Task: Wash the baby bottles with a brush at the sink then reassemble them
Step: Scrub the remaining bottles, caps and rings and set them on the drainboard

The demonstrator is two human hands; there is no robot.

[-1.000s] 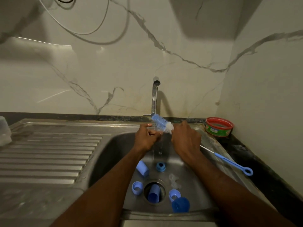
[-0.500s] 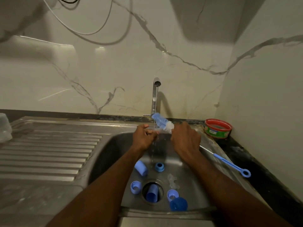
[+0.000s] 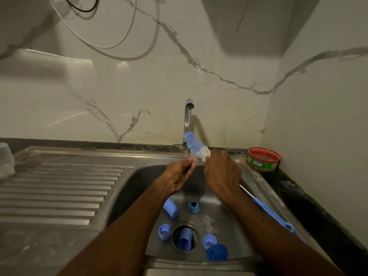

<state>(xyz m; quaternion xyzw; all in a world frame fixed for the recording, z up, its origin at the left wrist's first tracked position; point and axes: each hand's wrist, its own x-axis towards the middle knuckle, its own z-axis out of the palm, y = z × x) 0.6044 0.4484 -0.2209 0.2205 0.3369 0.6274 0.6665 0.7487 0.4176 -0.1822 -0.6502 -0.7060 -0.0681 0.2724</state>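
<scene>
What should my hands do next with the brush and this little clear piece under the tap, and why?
Probably work the brush head over the small clear piece pinched in your left hand, keeping both under the tap. Your right hand grips the brush just below its bristles, which already touch the piece, and water is running.

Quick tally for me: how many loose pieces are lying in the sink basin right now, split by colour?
Light blue pieces: 5 (cylinder, ring, collar, piece in the drain, collar)
Dark blue cap: 1
Clear teat: 1
Total: 7
</scene>
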